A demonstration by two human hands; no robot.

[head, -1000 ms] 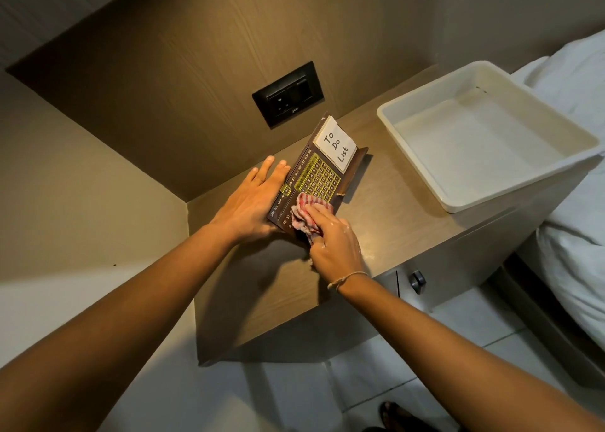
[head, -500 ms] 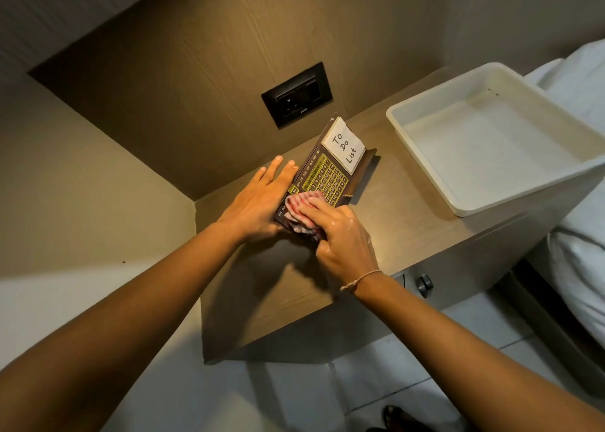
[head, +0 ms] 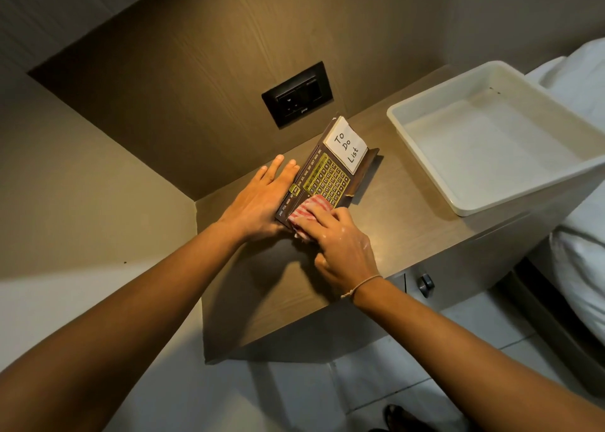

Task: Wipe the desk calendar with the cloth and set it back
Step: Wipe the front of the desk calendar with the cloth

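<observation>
A dark brown desk calendar (head: 322, 177) with a yellow date grid and a white "To Do List" note lies tilted on the wooden bedside table (head: 409, 215). My left hand (head: 262, 202) presses flat against the calendar's left edge, fingers extended. My right hand (head: 340, 248) holds a red-and-white striped cloth (head: 309, 213) bunched against the calendar's near lower corner. The cloth covers part of the date grid's bottom.
A white plastic tub (head: 484, 136) stands at the table's right end. A black wall socket (head: 297, 94) sits on the wood panel behind. A drawer knob (head: 426, 283) shows below the tabletop. White bedding (head: 579, 261) lies at the right.
The cloth under my right hand has shifted slightly left and back along the calendar's lower part. My left hand stays on the left edge.
</observation>
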